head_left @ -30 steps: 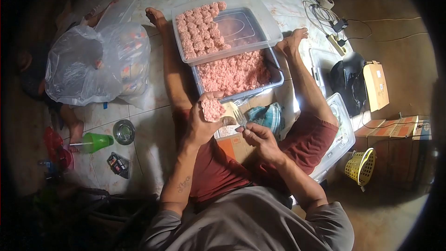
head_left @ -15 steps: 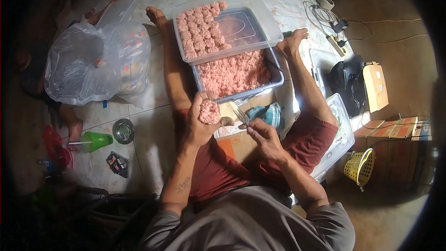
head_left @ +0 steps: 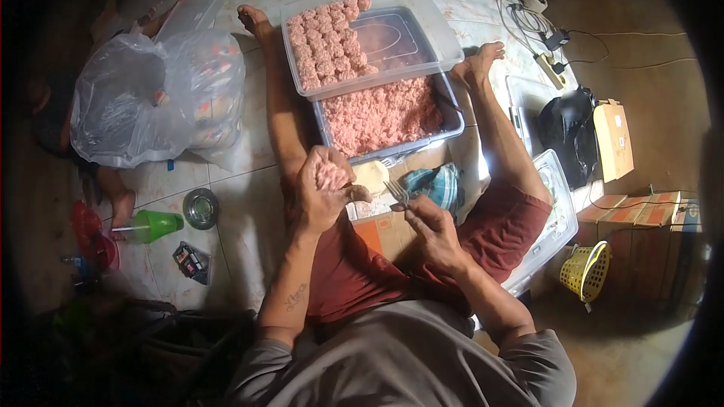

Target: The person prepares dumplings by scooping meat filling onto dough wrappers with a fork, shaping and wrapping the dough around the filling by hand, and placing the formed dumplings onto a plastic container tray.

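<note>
Above pale marbled floor tiles (head_left: 243, 203), the left hand (head_left: 318, 197) has curled its fingers over a coarse pink lump (head_left: 330, 175), apparently squeezing it. At its four o'clock, the right hand (head_left: 431, 221) grips a silver metal fork (head_left: 397, 191)

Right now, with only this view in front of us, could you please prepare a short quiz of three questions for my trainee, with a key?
1. Which hand holds the fork?
2. True or false: pink lumps cover the whole floor of the clear tray.
3. What is in the left hand?
A) a checked cloth
B) some pink mixture
C) a yellow basket

Key:
1. The right hand.
2. False; a part of the floor is bare.
3. B
</note>
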The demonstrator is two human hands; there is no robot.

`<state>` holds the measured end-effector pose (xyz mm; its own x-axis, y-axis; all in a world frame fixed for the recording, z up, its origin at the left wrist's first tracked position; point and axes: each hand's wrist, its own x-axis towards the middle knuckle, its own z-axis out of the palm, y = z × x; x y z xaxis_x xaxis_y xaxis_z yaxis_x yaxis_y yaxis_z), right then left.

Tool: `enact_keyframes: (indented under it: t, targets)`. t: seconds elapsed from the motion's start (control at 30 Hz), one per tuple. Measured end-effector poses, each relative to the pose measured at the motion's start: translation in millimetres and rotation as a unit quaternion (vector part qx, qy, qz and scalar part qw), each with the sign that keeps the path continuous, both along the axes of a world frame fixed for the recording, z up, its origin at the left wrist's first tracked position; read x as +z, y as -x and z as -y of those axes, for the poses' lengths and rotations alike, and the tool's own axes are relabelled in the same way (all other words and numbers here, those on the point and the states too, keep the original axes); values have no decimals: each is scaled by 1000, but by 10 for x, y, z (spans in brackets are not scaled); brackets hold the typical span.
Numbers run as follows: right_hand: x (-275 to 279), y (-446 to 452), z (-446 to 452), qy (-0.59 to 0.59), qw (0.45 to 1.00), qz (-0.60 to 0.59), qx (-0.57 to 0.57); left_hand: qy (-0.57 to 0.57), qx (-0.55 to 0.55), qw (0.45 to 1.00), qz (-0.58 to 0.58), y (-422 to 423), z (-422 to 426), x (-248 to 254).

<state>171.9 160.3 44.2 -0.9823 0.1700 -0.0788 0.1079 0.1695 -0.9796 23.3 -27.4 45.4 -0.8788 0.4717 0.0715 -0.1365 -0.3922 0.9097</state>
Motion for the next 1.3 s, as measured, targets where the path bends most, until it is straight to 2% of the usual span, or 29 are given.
enact_keyframes:
  t: [0.03, 0.1, 0.13, 0.17, 0.2, 0.23, 0.27, 0.33, 0.37, 0.4, 0.43, 0.5, 0.57, 0.67, 0.73, 0.83, 0.9, 0.93, 1.0, 1.03, 1.07, 1.13, 1.17, 1.2, 1.27, 1.3]
  targets:
    - [-28, -21, 16, 66, 998, -10, 6, 23, 16, 999, -25, 25, -6, 20]
    - [-87, 13, 137, 44, 999, -28, 4, 97, 41, 979, -175, 1, -132, 87]
    - [-136, 48, 255, 22, 999, -44, 2, 145, 42, 979, -139, -83, -185, 7]
    - [-260, 95, 449, 47, 993, -78, -80, 201, 78, 959, -186, -160, -294, -84]
    - [-312, 213, 489, -87, 968, -216, -93, 255, 113, 932, -231, -219, -382, -123]
    - [-311, 220, 450, -142, 975, -153, -76, 308, 114, 921, -209, -233, -403, -153]
    - [-303, 243, 409, -196, 975, -92, -59, 307, 116, 921, -211, -194, -399, -177]
    - [-59, 234, 240, -146, 985, -51, -72, 297, 147, 904, -269, -78, -303, -113]
    - [-64, 208, 141, -107, 987, -72, -98, 261, 6, 960, -104, -56, -86, -122]
    - [256, 173, 58, -104, 990, -27, -94, 242, 0, 963, -116, -28, -9, -117]
    - [373, 154, -31, -154, 984, -45, -74, 223, -7, 966, -129, -1, 67, -112]
    - [581, 158, -73, -219, 973, -56, -41, 238, -4, 958, -163, -17, 90, -147]
    - [665, 210, -57, -219, 974, -56, -26, 318, 12, 915, -248, -3, 20, -98]
    - [689, 248, 0, -219, 974, -49, 1, 376, 29, 887, -268, -34, -62, -20]
    - [682, 282, 48, -219, 975, -43, 17, 373, 36, 881, -290, -39, -90, -48]
    - [607, 340, 107, -212, 972, -102, -9, 399, 32, 864, -306, -51, -85, -107]
    - [489, 381, 84, -89, 988, -81, -95, 376, 6, 879, -294, -97, -46, -151]
    - [442, 472, 37, -65, 989, -67, -113, 372, 4, 880, -295, -104, -36, -99]
    - [382, 618, -76, 94, 983, 85, -133, 251, -56, 941, -220, -148, 27, 2]
    - [-47, 652, -177, 296, 943, 82, -126, 136, -76, 985, -70, -188, 71, -212]
    - [-344, 609, -242, 356, 901, 177, -172, 43, -79, 996, 24, -209, 48, 89]
    - [-506, 389, -259, 359, 897, 201, -163, 216, -106, 968, -66, -109, 194, -261]
    - [-522, 226, -336, 435, 866, 209, -127, 213, -104, 969, -68, -66, 156, -246]
    - [-388, 193, -297, 434, 866, 215, -126, 197, -98, 972, -80, -80, 136, -221]
    - [216, 136, -87, 159, 965, 154, -142, 188, -93, 974, -87, -131, 103, -204]
    - [402, 132, -37, -55, 990, 70, -106, 226, -98, 963, -112, -120, 28, -195]
